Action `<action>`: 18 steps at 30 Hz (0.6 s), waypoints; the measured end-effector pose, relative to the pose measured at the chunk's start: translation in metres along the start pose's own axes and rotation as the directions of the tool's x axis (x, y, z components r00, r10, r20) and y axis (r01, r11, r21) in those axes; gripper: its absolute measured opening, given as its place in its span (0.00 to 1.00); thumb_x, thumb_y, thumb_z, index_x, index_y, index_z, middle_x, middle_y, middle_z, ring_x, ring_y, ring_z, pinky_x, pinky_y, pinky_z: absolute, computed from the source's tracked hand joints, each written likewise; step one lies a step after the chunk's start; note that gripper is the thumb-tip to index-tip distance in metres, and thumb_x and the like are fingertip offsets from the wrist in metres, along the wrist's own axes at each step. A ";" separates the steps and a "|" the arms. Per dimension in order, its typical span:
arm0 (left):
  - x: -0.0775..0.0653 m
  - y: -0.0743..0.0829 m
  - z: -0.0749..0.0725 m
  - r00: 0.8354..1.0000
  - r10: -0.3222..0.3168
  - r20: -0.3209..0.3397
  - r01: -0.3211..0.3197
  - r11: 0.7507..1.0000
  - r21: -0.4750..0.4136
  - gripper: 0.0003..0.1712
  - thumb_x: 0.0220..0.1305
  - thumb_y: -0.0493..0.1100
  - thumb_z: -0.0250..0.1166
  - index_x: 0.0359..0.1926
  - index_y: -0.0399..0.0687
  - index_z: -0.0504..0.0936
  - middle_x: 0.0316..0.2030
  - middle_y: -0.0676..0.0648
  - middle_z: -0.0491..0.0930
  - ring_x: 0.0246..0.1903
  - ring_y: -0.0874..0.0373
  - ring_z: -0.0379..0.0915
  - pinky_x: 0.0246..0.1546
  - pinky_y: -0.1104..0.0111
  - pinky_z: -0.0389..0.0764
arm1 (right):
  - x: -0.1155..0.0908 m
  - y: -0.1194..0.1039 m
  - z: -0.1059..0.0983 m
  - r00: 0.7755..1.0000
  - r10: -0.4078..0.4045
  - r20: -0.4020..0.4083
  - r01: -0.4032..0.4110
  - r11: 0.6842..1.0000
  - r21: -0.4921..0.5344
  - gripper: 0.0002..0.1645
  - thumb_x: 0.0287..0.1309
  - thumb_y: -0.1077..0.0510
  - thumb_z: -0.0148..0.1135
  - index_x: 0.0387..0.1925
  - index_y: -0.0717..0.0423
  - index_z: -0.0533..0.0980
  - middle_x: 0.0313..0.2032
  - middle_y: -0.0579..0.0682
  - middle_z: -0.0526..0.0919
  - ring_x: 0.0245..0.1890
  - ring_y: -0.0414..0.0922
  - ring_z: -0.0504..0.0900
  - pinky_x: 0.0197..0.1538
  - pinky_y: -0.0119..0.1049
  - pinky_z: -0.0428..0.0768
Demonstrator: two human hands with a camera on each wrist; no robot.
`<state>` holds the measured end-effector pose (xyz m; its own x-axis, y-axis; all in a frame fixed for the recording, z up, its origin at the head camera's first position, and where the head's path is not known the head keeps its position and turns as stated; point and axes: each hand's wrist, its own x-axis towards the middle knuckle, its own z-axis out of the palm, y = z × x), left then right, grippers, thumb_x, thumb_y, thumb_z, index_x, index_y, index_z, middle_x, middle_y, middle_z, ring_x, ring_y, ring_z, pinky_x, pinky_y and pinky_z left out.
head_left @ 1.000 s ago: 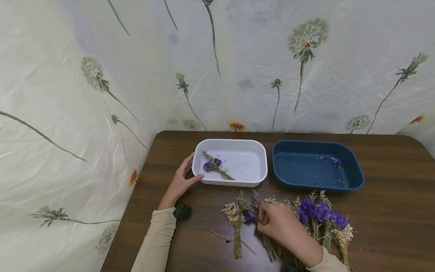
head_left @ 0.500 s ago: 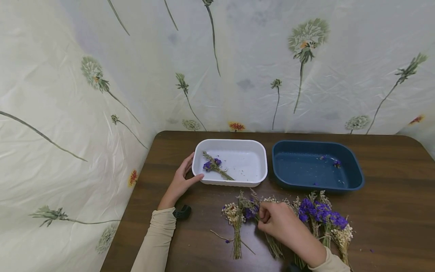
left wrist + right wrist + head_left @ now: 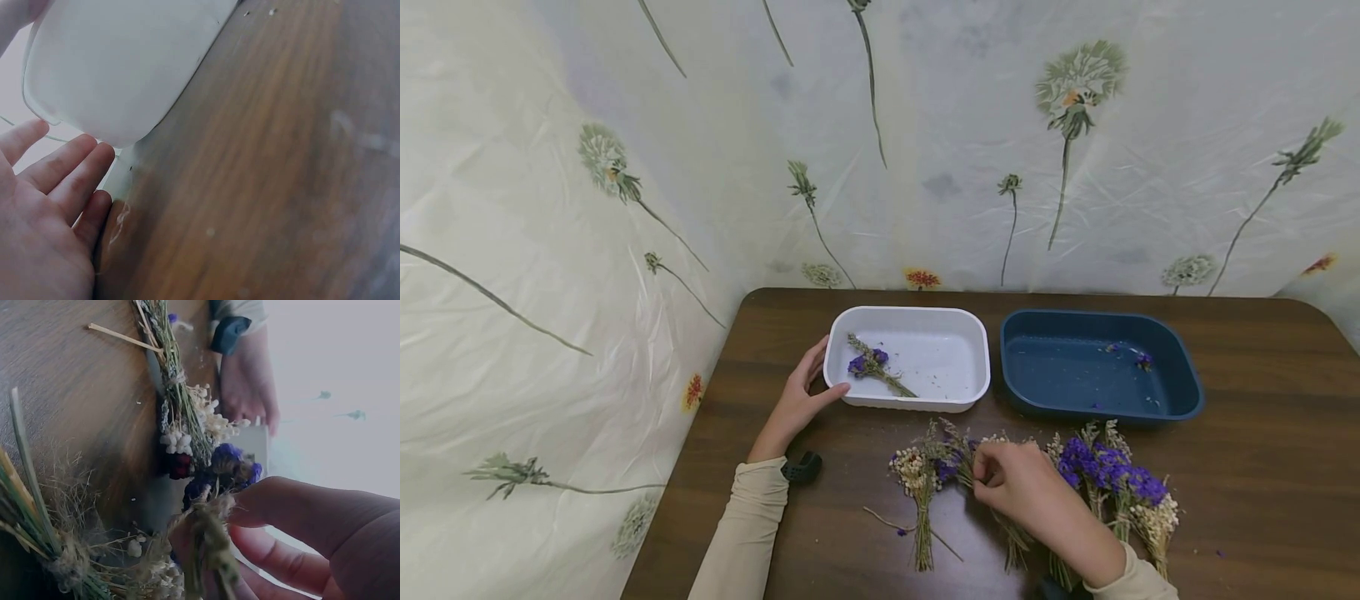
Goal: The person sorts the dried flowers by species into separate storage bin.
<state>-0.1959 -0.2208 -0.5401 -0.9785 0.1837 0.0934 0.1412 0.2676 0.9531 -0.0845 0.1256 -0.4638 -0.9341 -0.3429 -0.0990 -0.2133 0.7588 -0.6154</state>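
Observation:
My left hand [image 3: 793,408] rests against the left end of a white plastic tray [image 3: 951,400], its thumb over the front rim. In the left wrist view, the fairly straight fingers [image 3: 75,172] touch the tray's outer wall. A dried-flower sprig with purple blooms [image 3: 869,363] lies inside the tray. My right hand [image 3: 1026,483] pinches a small dried-flower bunch [image 3: 953,460] between thumb and fingers, just below its purple heads. Its stems hang down past the hand toward the table. Close on its left lies a tied bunch with cream flowers [image 3: 917,475].
A blue tray [image 3: 1022,404] with a few purple petals stands right of the white one. Several purple and cream dried bunches [image 3: 1112,471] lie beyond the right hand. A loose stem [image 3: 880,518] crosses under the cream bunch on the brown table [image 3: 1262,467].
My right hand has shifted slightly right with the bunch, whose stem ends have swung to the right. My left hand and both trays have stayed put.

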 end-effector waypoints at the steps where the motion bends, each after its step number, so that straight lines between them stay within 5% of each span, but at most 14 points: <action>1: 0.000 0.000 0.000 1.000 -0.001 0.000 0.001 1.000 -0.001 0.49 0.64 0.39 0.74 0.81 0.58 0.58 0.77 0.46 0.65 0.76 0.49 0.62 0.78 0.49 0.61 | 0.000 0.000 0.000 1.000 0.005 0.001 -0.005 1.000 0.013 0.15 0.48 0.66 0.73 0.22 0.45 0.75 0.21 0.37 0.81 0.22 0.29 0.79 0.34 0.33 0.82; 5: 0.000 0.000 0.000 1.000 -0.001 -0.002 0.001 1.000 -0.001 0.49 0.64 0.40 0.74 0.80 0.58 0.59 0.76 0.46 0.67 0.76 0.49 0.62 0.78 0.49 0.61 | -0.001 0.002 -0.001 1.000 0.010 0.014 -0.011 0.997 0.078 0.14 0.47 0.67 0.74 0.25 0.48 0.77 0.23 0.41 0.84 0.24 0.32 0.82 0.29 0.26 0.80; 18: 0.001 -0.001 0.000 1.000 0.024 -0.002 -0.024 1.000 -0.002 0.50 0.64 0.38 0.74 0.81 0.55 0.58 0.76 0.42 0.67 0.76 0.45 0.62 0.77 0.46 0.62 | -0.001 0.006 -0.007 0.999 0.008 0.033 -0.013 0.987 0.163 0.07 0.49 0.64 0.75 0.28 0.52 0.84 0.25 0.42 0.86 0.26 0.35 0.83 0.31 0.26 0.82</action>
<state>-0.1968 -0.2210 -0.5415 -0.9751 0.1881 0.1172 0.1647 0.2614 0.9511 -0.0873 0.1345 -0.4624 -0.9260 -0.3545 -0.1295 -0.1513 0.6632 -0.7330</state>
